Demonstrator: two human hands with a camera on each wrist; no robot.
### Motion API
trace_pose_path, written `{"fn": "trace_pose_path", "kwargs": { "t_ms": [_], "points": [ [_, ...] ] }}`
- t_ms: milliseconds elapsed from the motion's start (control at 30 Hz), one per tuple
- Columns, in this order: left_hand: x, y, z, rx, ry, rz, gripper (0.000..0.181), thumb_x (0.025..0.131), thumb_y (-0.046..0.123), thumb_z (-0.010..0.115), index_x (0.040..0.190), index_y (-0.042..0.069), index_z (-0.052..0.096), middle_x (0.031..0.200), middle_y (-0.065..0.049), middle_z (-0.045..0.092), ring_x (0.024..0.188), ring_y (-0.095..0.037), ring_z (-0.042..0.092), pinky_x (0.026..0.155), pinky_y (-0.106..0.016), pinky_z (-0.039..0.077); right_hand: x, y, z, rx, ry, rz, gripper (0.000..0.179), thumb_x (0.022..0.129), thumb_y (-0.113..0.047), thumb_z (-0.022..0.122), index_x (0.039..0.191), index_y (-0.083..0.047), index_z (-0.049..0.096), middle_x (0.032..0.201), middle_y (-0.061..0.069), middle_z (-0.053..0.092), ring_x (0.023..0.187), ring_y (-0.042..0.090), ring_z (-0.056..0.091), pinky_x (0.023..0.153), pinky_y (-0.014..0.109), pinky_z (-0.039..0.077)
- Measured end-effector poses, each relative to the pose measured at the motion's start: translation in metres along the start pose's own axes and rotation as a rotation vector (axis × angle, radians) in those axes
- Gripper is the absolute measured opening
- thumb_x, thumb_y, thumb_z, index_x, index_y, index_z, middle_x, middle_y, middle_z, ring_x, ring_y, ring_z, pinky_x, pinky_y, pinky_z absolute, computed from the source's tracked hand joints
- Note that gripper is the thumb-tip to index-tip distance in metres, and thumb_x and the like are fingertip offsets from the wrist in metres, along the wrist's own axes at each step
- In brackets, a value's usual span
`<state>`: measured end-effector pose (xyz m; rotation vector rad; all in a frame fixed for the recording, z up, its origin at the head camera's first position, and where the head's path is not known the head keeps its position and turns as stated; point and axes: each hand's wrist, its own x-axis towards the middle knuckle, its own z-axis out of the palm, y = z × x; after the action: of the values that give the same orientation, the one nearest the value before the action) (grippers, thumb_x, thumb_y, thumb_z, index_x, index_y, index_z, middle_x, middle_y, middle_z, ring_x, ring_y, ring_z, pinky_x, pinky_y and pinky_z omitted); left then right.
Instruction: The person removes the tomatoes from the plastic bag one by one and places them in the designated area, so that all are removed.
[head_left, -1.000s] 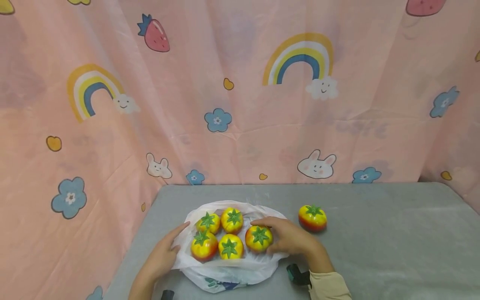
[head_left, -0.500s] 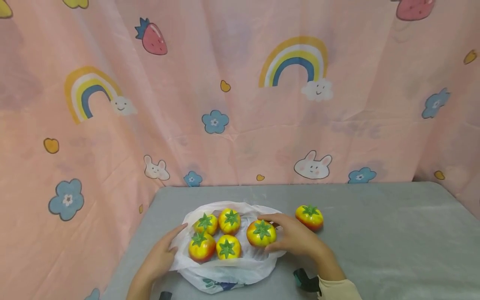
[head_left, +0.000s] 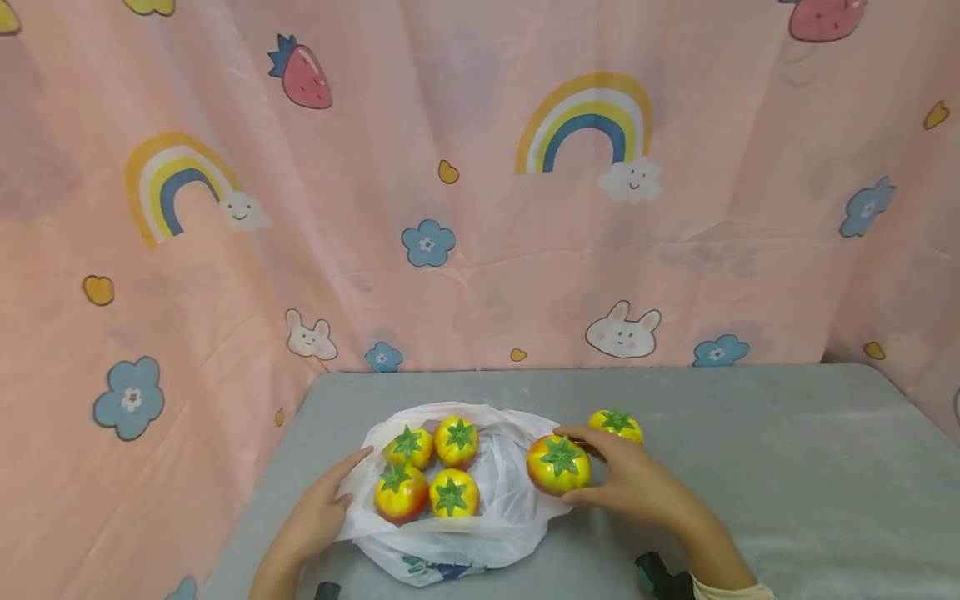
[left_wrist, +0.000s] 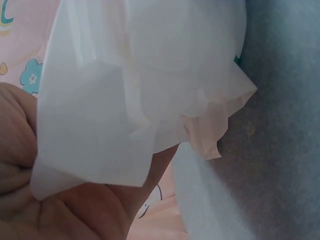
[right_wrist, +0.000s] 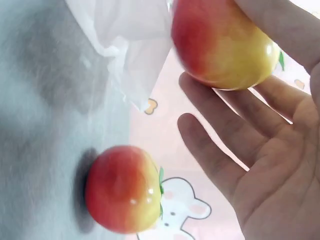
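Observation:
My right hand grips a yellow-and-red tomato with a green star-shaped calyx, over the right rim of a white plastic bag. In the right wrist view, this tomato sits between the thumb and fingers, the lower fingers spread. Several similar tomatoes lie inside the wide-mouthed bag, towards its left. My left hand rests at the bag's left edge, index finger and thumb apart. In the left wrist view, bag film drapes over part of the hand, hiding some fingers.
Another tomato stands on the grey table, behind the right hand and partly hidden by it. A pink printed curtain hangs behind the table and along its left side. Dark wrist straps show near the bottom edge.
The right hand has lifted its tomato from among those in the bag and moved it right, to the bag's right rim. The left hand stays at the left edge.

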<state>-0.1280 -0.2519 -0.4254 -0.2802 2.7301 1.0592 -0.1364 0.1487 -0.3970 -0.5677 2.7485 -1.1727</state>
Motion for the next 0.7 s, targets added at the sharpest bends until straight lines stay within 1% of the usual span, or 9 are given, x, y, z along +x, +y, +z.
{"fn": "trace_pose_path", "kwargs": {
  "t_ms": [200, 333, 400, 567, 700],
  "points": [
    [0.004, -0.002, 0.002, 0.007, 0.005, 0.009, 0.062, 0.094, -0.003, 0.050, 0.149, 0.027, 0.047, 0.157, -0.021, 0.038, 0.142, -0.049, 0.035, 0.111, -0.070, 0.030, -0.008, 0.002, -0.006, -0.021, 0.015, 0.051, 0.080, 0.071, -0.045, 0.087, 0.139, -0.017, 0.055, 0.137, 0.005, 0.060, 0.117, 0.023, 0.060, 0.099, 0.044, 0.055],
    [0.004, -0.001, 0.003, 0.004, 0.006, 0.003, 0.062, 0.094, -0.002, 0.051, 0.149, 0.027, 0.047, 0.157, -0.021, 0.038, 0.142, -0.049, 0.034, 0.111, -0.070, 0.029, -0.014, 0.002, -0.010, -0.051, 0.020, 0.026, 0.080, 0.071, -0.048, 0.086, 0.139, -0.017, 0.056, 0.138, 0.004, 0.060, 0.116, 0.022, 0.060, 0.095, 0.044, 0.057],
    [0.004, 0.000, 0.003, 0.004, 0.005, 0.002, 0.062, 0.095, -0.002, 0.051, 0.149, 0.028, 0.046, 0.157, -0.021, 0.039, 0.142, -0.048, 0.035, 0.111, -0.070, 0.029, -0.016, 0.002, -0.012, -0.064, 0.021, 0.015, 0.080, 0.072, -0.050, 0.084, 0.139, -0.017, 0.055, 0.138, 0.004, 0.060, 0.116, 0.022, 0.060, 0.096, 0.045, 0.056],
    [0.002, -0.001, 0.002, 0.001, 0.000, -0.006, 0.062, 0.095, -0.002, 0.050, 0.149, 0.028, 0.046, 0.157, -0.020, 0.039, 0.142, -0.049, 0.035, 0.111, -0.071, 0.029, -0.021, -0.002, -0.017, -0.114, 0.028, 0.024, 0.084, 0.070, -0.058, 0.081, 0.139, -0.017, 0.057, 0.137, 0.005, 0.061, 0.117, 0.024, 0.061, 0.096, 0.048, 0.056],
    [0.002, -0.001, 0.000, 0.000, 0.002, -0.011, 0.062, 0.095, -0.002, 0.050, 0.150, 0.028, 0.046, 0.157, -0.021, 0.039, 0.141, -0.049, 0.035, 0.111, -0.071, 0.029, -0.025, -0.003, -0.017, -0.138, 0.024, 0.033, 0.083, 0.069, -0.059, 0.081, 0.138, -0.019, 0.058, 0.136, 0.004, 0.062, 0.109, 0.018, 0.062, 0.090, 0.043, 0.059]
  ]
}}
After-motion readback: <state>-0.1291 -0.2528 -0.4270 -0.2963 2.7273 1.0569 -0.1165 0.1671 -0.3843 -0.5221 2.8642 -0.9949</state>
